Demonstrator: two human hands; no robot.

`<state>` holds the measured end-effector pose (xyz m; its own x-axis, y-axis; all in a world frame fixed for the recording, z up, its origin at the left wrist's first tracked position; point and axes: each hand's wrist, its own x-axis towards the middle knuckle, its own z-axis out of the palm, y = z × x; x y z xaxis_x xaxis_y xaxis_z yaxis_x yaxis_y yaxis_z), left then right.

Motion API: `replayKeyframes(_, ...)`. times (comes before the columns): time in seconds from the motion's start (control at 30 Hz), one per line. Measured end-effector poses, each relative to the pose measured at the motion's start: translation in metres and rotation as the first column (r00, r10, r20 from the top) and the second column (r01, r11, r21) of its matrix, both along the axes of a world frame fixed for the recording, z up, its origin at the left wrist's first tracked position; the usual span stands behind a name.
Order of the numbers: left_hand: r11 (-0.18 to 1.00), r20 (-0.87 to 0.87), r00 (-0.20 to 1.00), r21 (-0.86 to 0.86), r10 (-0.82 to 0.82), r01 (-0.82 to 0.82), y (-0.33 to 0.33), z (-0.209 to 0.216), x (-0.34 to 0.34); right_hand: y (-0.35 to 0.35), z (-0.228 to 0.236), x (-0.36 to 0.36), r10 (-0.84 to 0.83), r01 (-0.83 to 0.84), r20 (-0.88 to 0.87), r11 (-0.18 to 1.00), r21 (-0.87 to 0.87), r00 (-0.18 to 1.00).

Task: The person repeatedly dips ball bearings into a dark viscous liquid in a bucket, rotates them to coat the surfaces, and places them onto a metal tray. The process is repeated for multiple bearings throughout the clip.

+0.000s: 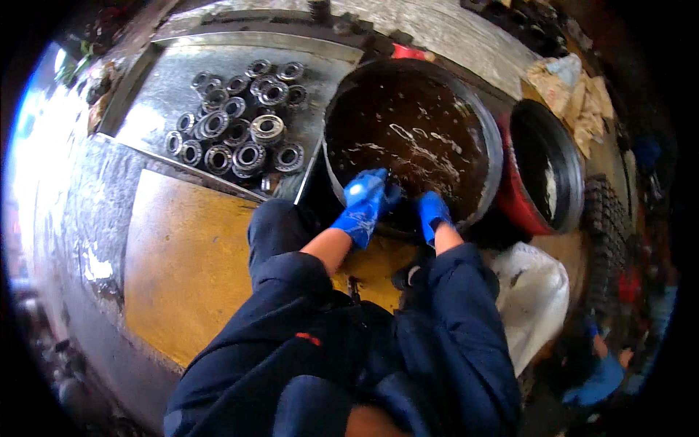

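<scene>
A wide round drum (486,191) of dark brown liquid (408,116) stands in front of me, with pale foam streaks on the surface. Both my hands wear blue rubber gloves and reach over its near rim. My left hand (366,195) is curled, its wet glove shining, low at the liquid. Close by on the right, my right hand (434,211) points down with its fingers together. The space between them is dark, and whatever they hold is hidden. To the left, several metal ring bearings (249,156) lie heaped in a shallow metal tray (156,102).
A red drum (510,175) with a black inner wall adjoins on the right. A white sack (535,295) lies by my right leg. Yellow board (182,255) covers ground at left. Brown sacking (582,109) lies far right; another person in blue (601,379) is at lower right.
</scene>
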<state>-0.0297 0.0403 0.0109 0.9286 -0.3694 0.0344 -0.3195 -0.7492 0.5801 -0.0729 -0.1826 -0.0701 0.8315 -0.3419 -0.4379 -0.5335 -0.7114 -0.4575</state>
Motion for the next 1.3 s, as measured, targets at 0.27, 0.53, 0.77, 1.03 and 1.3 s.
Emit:
replayKeyframes(0.27, 0.992, 0.041, 0.997, 0.106, 0.062, -0.066, -0.021, -0.011, -0.003, -0.008, 0.011, 0.038, 0.375, -0.592, -0.502, 0.703, -0.395, 0.78)
replayKeyframes(0.53, 0.998, 0.059, 0.998, 0.047, 0.03, -0.033, -0.029, 0.003, -0.003, -0.055, -0.029, -0.005, -0.009, 0.01, -0.063, 1.0, 0.011, 0.998)
replayKeyframes(0.77, 0.99, -0.029, 0.996, 0.113, 0.086, -0.082, -0.037, 0.006, 0.002, -0.047, 0.011, 0.008, 0.12, -0.157, -0.195, 0.97, -0.186, 0.973)
replayKeyframes(1.03, 0.994, 0.007, 0.994, -0.022, 0.106, -0.106, -0.026, -0.034, 0.003, -0.041, -0.039, -0.018, 0.188, -0.18, 0.168, 0.982, -0.058, 0.968)
replayKeyframes(1.3, 0.985, 0.088, 0.982, -0.069, 0.165, -0.159, -0.024, -0.023, -0.012, -0.024, 0.002, 0.011, 0.283, -0.385, -0.324, 0.867, -0.316, 0.903)
